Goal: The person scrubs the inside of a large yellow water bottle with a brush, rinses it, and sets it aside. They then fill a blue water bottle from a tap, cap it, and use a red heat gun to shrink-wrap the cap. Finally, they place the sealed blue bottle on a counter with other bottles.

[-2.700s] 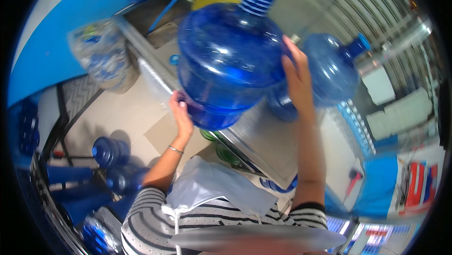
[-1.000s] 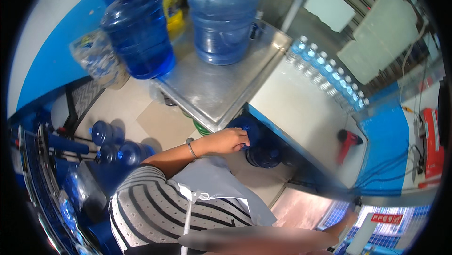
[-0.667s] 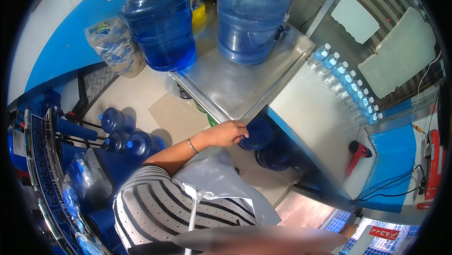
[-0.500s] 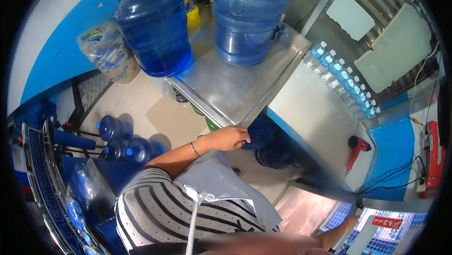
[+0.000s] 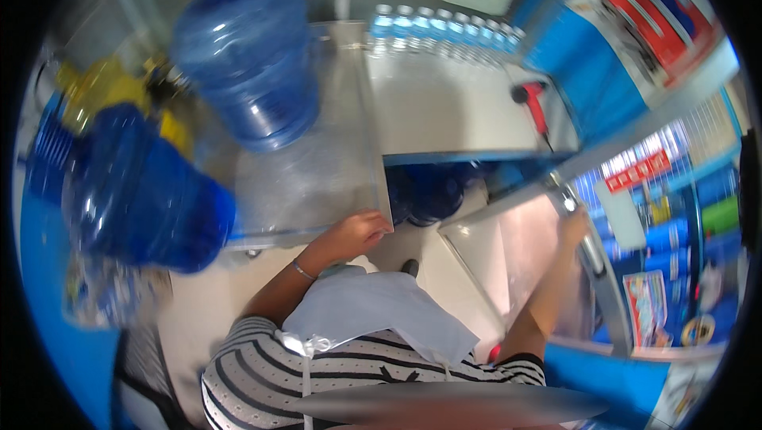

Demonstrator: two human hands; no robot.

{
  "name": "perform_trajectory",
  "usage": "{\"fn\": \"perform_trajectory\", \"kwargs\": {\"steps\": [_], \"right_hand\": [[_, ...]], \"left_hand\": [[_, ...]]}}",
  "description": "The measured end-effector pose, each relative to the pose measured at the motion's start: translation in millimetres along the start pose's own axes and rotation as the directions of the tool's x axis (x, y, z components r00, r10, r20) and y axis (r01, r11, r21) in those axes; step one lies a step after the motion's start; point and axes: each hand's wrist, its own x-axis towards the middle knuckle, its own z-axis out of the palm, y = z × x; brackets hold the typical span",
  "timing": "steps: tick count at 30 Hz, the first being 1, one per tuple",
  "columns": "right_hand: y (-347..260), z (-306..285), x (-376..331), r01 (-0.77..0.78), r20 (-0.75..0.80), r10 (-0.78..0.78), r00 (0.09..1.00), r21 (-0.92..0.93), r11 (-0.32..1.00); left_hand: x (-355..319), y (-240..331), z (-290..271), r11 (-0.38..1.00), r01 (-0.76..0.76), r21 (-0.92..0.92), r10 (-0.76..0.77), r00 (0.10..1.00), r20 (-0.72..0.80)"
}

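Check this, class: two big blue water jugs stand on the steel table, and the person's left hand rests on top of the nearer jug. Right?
Not quite. The head view shows the left hand on the steel table's front corner, not on a jug. Both blue water jugs do stand on the table.

A steel table [image 5: 317, 176] bears two big blue water jugs [image 5: 246, 57], one at its far side.

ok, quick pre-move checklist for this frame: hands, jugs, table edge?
1. Left hand on the corner of the steel table: ok.
2. Right hand at the metal handle of the glass door: ok; closed grip cannot tell.
3. Upright jug stands on the table: ok.
4. Near jug at the table's left edge, blurred; firm footing: cannot tell.
5. Both hands free of jugs: ok.
6. Jugs under the table partly hidden: cannot tell.
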Motion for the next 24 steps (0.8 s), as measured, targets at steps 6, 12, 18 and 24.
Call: {"fn": "perform_trajectory", "kwargs": {"steps": [6,12,18,24], "right_hand": [[-41,-122,-160,-0.021,-0.063,0.028,0.998,0.103,0.994],[-40,-215,-294,-0.19,0.057,0.181,0.982,0.274,0.943],[-74,-337,-368,0.017,-0.578,0.4,0.711,0.583,0.812],[-139,-340,-364,0.216,-0.357,0.021,0.934,0.609,0.763]], "left_hand": [[-23,-19,-41,0.996,-0.061,-0.071,0.075,0.975,0.208],[1,1,-27,0.944,-0.188,-0.271,0.275,0.902,0.332],[26,28,-4,0.856,-0.349,-0.381,0.489,0.784,0.381],[39,-4,33,0.897,-0.398,-0.191,0.441,0.79,0.426]]}}
